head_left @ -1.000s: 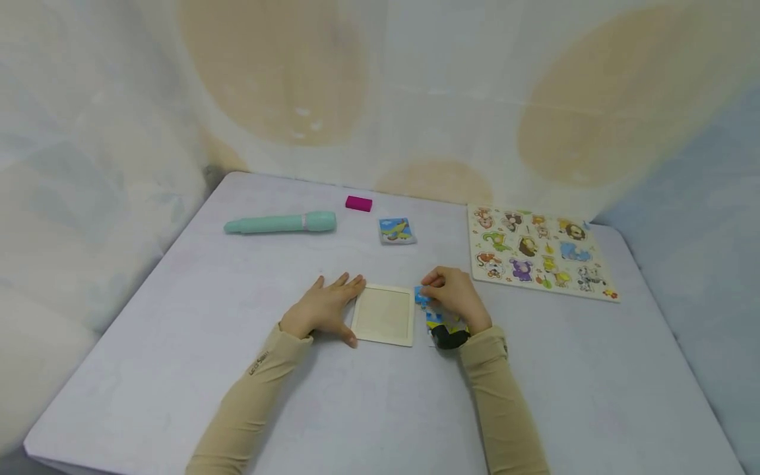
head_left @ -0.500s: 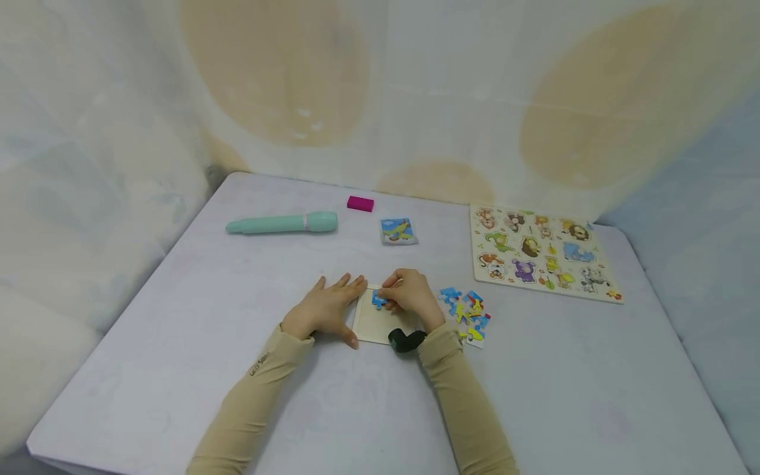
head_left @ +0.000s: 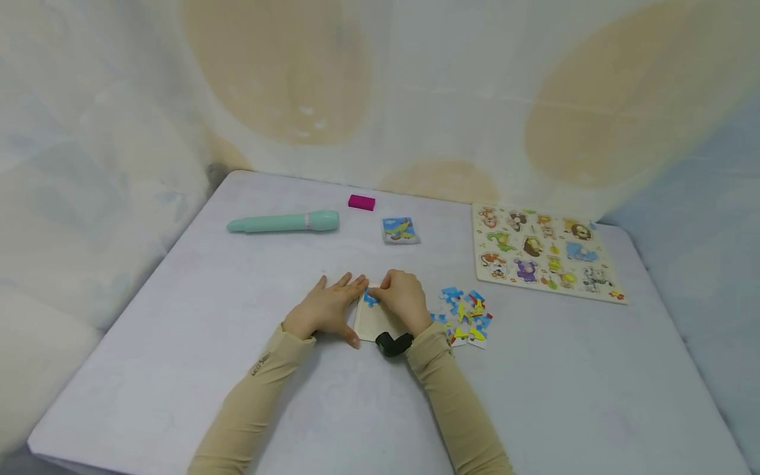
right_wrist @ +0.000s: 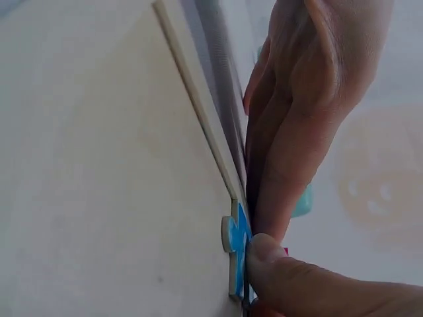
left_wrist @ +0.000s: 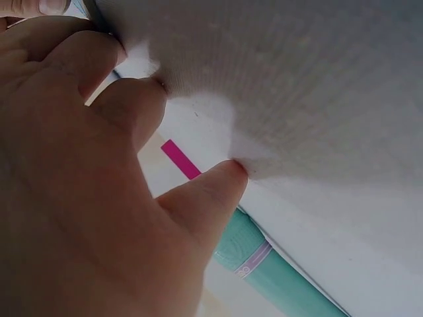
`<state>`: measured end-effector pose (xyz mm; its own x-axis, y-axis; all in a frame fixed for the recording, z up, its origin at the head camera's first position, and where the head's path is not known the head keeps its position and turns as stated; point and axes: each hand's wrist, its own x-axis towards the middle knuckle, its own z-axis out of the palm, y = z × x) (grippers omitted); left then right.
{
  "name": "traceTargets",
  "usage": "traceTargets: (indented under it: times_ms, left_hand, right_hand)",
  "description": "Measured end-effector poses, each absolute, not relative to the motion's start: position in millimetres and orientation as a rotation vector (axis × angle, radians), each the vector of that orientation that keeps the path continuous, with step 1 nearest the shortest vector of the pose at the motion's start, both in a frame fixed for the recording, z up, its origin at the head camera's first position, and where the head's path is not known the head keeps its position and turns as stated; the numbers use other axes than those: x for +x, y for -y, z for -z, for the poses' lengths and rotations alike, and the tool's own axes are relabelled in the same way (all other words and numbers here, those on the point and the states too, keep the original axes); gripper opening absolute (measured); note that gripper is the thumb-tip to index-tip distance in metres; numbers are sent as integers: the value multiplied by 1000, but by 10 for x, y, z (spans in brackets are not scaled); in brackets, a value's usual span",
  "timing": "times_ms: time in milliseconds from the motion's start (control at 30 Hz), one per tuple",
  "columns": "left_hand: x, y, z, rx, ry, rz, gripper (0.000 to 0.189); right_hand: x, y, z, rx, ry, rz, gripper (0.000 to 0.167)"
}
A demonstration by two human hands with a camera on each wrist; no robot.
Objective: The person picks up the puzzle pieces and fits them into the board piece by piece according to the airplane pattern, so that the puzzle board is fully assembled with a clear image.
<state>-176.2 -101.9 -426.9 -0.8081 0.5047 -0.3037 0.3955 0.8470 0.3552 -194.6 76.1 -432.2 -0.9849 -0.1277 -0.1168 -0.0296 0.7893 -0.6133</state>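
Observation:
The left hand (head_left: 325, 310) lies with fingers spread on the table, its index finger and thumb along the left edge of a square wooden puzzle tray (head_left: 372, 324). At the tray's upper left corner the right hand (head_left: 404, 300) pinches a blue jigsaw piece (head_left: 369, 300). In the right wrist view the thumb (right_wrist: 266, 251) is on the piece, which sits right against the tray's raised rim (right_wrist: 198, 105). The right hand covers the tray's right side. Several loose jigsaw pieces (head_left: 475, 316), blue, yellow and red, lie to the right of the tray.
A packaged puzzle with an airplane picture (head_left: 400, 230) lies behind the tray. Farther back are a magenta block (head_left: 361, 202) and a mint-green microphone-shaped thing (head_left: 285, 222). An animal puzzle board (head_left: 546, 254) stands at the back right of the table (head_left: 564, 396).
The right hand has carried the blue jigsaw piece left from the loose pieces, over the tray and to its upper left corner. The left hand has stayed in place.

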Motion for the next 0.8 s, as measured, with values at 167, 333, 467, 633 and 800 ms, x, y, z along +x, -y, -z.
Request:
traceTargets:
  times_ms: [167,333,467,633,800]
  left_hand:
    - [-1765,1006,4271,665,-2632,-390,119]
    - [-1759,1002,4286,660,-2635,-406,120]
    - [-1753,1032,4290,667,-2622,-417,120]
    - [-1744,1092,4292,679,-2609,-445,120]
    - [-1740,1120,4296,700,-2612,-455,119]
  right_hand:
    - [-2013,-967,4339,-217,-2655,1152,25]
    - [-2055,-1451,4309,-290,-2613,1302,29]
    - [-2040,-1871,4326,-225,-2672,1268,34]
    - [-1998,-2125,4365,-158,-2678,1154,40]
    - [-1996,-2119,4353,-204,-2692,1090,36]
